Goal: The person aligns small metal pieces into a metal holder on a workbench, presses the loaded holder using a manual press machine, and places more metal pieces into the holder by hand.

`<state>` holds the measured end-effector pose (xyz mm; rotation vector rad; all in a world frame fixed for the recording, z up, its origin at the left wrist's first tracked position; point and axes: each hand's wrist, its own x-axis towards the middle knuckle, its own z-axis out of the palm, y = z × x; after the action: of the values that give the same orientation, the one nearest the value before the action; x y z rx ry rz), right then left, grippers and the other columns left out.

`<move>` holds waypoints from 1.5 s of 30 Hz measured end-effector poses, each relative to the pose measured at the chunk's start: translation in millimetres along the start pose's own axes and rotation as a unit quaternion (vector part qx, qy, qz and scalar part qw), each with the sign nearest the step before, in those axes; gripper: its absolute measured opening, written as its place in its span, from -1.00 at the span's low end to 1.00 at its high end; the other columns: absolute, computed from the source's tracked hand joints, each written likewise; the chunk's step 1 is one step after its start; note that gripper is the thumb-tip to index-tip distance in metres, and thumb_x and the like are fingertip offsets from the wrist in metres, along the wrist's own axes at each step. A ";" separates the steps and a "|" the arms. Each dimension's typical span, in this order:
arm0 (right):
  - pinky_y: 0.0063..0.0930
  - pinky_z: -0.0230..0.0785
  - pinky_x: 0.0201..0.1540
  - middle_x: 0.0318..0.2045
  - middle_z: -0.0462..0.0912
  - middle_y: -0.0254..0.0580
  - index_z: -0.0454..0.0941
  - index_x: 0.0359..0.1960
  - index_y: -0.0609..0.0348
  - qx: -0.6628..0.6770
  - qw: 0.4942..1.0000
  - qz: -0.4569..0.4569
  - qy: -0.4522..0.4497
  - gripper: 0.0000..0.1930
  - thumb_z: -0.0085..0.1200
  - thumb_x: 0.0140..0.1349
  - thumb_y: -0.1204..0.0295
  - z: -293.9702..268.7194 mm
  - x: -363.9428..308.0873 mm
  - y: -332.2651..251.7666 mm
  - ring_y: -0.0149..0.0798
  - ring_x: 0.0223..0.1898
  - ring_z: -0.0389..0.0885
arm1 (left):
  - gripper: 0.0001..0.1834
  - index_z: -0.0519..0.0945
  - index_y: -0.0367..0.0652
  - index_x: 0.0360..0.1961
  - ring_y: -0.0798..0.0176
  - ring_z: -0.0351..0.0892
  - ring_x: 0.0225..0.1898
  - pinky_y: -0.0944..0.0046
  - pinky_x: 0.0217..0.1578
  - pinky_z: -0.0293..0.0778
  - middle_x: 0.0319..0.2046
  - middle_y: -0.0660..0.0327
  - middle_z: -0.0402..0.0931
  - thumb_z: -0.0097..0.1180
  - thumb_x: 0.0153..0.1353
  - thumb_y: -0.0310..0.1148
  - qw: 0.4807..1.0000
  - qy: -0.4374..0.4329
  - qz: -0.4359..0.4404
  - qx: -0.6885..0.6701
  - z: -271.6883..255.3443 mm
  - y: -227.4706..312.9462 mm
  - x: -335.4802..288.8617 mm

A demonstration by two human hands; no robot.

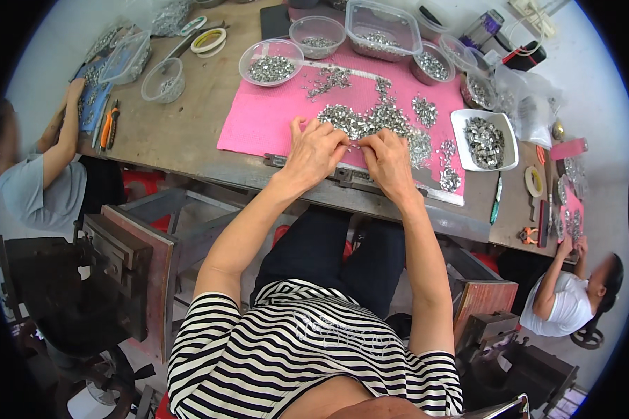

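My left hand [313,152] and my right hand [390,164] meet over the near edge of a pink mat [258,115]. Thumb and fingers of each are pinched together, the fingertips almost touching; what lies between them is too small to make out. Just beyond the fingers spreads a pile of small shiny metal pieces [388,117]. Below my hands, a dark metal bar fixture [356,179] runs along the table edge. To the right of my right hand, a white square bowl [504,162] holds more metal pieces [483,142].
Clear plastic tubs [271,43] of metal parts line the back. Tape rolls [208,42] and orange-handled pliers [110,126] lie left; a green-handled tool [496,199] lies right. One person [45,174] works at left, another [562,293] at right.
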<state>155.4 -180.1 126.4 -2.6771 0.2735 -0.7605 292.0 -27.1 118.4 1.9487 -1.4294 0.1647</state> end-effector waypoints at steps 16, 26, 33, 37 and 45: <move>-0.22 0.22 -0.09 -0.38 0.55 -0.19 0.55 -0.29 0.16 0.042 0.999 0.028 -0.009 -0.94 0.17 0.25 0.53 -29.0 -18.9 0.8 -0.12 -0.28 0.57 | -0.91 0.76 0.10 -0.26 0.19 0.49 -0.11 -0.30 0.21 0.11 -0.35 0.34 0.51 0.34 0.20 -0.30 1.000 -0.016 0.021 0.013 5.0 2.1 0.6; -0.23 0.28 -0.10 -0.31 0.58 -0.20 0.51 -0.29 0.17 0.052 0.998 0.030 0.027 -0.84 0.24 0.14 0.62 -45.6 -65.6 -3.9 -0.11 -0.21 0.54 | -0.95 0.65 -0.06 -0.33 0.17 0.50 -0.16 -0.23 0.21 0.14 -0.36 0.31 0.51 0.27 0.18 -0.38 0.999 -0.019 0.026 0.016 0.6 3.2 3.1; -0.22 0.32 -0.12 -0.30 0.61 -0.17 0.57 -0.29 0.19 0.041 0.999 0.008 0.024 -0.84 0.25 0.12 0.64 -47.5 -64.8 -5.9 -0.07 -0.21 0.55 | -0.93 0.63 -0.07 -0.31 0.18 0.52 -0.20 -0.24 0.22 0.16 -0.38 0.30 0.51 0.28 0.18 -0.40 0.999 0.010 0.038 0.035 0.7 1.5 -1.3; -0.23 0.33 -0.12 -0.33 0.62 -0.15 0.62 -0.31 0.20 0.054 0.997 0.019 0.045 -0.89 0.25 0.14 0.62 -42.0 -49.9 -4.4 -0.06 -0.23 0.58 | -0.93 0.64 -0.07 -0.31 0.17 0.52 -0.19 -0.24 0.22 0.16 -0.38 0.30 0.52 0.27 0.18 -0.39 0.998 0.005 0.032 0.051 -0.7 4.2 -1.2; -0.20 0.31 -0.09 -0.35 0.58 -0.19 0.65 -0.30 0.12 -0.051 0.998 0.031 0.031 -0.90 0.30 0.18 0.46 -3.3 -12.7 5.4 -0.10 -0.21 0.56 | -0.94 0.66 -0.09 -0.35 0.18 0.52 -0.20 -0.18 0.21 0.15 -0.39 0.30 0.54 0.28 0.18 -0.38 1.000 -0.027 0.003 -0.005 -3.8 -0.9 1.4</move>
<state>142.6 -182.5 121.0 -2.7295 0.4199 -0.8333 294.5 -25.8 121.6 1.9538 -1.4678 0.1072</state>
